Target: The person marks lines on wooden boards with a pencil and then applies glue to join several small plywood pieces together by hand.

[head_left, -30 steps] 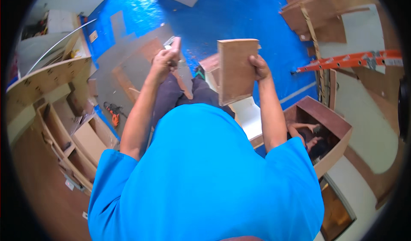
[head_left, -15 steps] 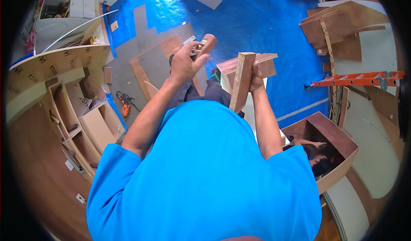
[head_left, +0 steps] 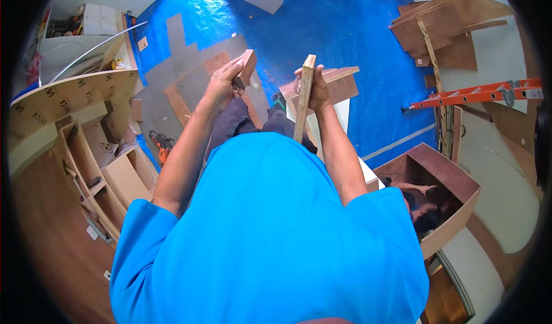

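A reddish-brown block point(head_left: 247, 66) with a dark underside is gripped in my left hand point(head_left: 223, 82), raised in front of my left thigh. Whether it is bare wood or wrapped in something, I cannot tell. My right hand point(head_left: 319, 89) is closed around a wooden board point(head_left: 303, 102), held with its rough pale edge facing up. The board's near end reaches down close to my shirt. A gap separates block and board. Just beyond and to the right of my right hand, plywood pieces point(head_left: 344, 85) rest over a white surface point(head_left: 340, 114).
Another person point(head_left: 422, 206) is inside an open brown box point(head_left: 468, 189) at right. An orange ladder point(head_left: 471, 96) lies beyond it, near leaning plywood sheets point(head_left: 431, 33). An orange power tool point(head_left: 163, 151) is on the floor at left, by wooden shelving point(head_left: 95, 174). Blue sheeting point(head_left: 368, 42) covers the floor.
My left hand has moved left and slightly nearer with the block. My right hand has shifted left, turning the board so its narrow edge faces up. The person in the box has moved an arm.
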Motion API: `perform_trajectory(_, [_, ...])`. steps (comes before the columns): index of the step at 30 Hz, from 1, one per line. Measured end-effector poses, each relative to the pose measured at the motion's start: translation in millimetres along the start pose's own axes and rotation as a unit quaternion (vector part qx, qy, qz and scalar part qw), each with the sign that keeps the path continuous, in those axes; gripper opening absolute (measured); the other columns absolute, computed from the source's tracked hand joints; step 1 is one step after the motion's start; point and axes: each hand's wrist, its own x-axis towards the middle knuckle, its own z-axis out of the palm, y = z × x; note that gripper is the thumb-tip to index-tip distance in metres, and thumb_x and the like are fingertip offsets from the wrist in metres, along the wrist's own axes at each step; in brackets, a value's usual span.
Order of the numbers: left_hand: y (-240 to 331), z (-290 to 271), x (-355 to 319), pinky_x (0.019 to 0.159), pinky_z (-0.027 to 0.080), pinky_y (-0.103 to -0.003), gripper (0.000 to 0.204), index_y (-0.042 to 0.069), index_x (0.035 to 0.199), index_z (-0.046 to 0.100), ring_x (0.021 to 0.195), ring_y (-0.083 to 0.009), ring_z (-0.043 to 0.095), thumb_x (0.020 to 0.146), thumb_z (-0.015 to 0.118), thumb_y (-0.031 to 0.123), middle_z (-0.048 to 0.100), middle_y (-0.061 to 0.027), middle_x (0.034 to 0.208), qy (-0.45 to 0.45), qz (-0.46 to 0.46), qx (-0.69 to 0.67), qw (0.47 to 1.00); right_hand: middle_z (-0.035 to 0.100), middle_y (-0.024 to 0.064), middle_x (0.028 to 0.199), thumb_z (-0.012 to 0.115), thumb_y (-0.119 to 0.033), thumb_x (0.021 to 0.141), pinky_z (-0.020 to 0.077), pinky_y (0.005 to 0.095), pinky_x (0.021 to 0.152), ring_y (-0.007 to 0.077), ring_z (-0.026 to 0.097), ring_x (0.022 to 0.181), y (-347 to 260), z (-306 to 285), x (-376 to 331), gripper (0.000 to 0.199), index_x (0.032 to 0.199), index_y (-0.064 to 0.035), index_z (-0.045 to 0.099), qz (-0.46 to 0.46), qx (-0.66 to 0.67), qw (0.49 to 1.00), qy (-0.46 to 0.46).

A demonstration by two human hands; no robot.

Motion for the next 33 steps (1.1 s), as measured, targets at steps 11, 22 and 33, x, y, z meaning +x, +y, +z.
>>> perform_trajectory(11, [-7.1, 13.6, -4.2, 0.044, 0.046, -0.025, 0.047, 0.006, 0.119, 0.058, 0.057, -0.0156, 0.062, 0.105, 0.058, 0.051, 0.068, -0.0132, 0.082, -0.066, -0.024, -0.244, 0.967, 0.069, 0.0031, 0.090, 0.043, -0.082, 0.097, 0.0516, 0.0291, 0.071, 0.0133, 0.065, 0.081, -13.4, 7.9, 4.5, 0.086, 0.115, -0.0029, 0.072, -0.078, -0.219, 0.971, 0.050])
perform_trajectory(22, [-15.4, 37.2, 2.3, 0.050, 0.047, -0.023, 0.054, 0.005, 0.128, 0.058, 0.065, -0.0144, 0.061, 0.102, 0.064, 0.051, 0.068, -0.0149, 0.092, -0.050, -0.065, -0.215, 0.973, 0.058, 0.0081, 0.078, 0.046, -0.063, 0.106, 0.0531, 0.0320, 0.066, 0.0206, 0.063, 0.072, 40.0, -53.5, 8.8, 0.062, 0.105, -0.0038, 0.064, 0.007, 0.109, 0.984, -0.141])
perform_trajectory(33, [-36.2, 23.8, 4.6, 0.049, 0.050, -0.021, 0.057, 0.006, 0.139, 0.054, 0.063, -0.0119, 0.062, 0.102, 0.068, 0.048, 0.072, -0.0192, 0.103, 0.029, -0.090, -0.182, 0.979, 0.057, 0.0082, 0.082, 0.049, -0.047, 0.105, 0.0475, 0.0358, 0.072, 0.0210, 0.061, 0.074, -0.1, 5.2, -5.8, 0.047, 0.110, -0.0016, 0.059, 0.028, 0.268, 0.918, -0.290])
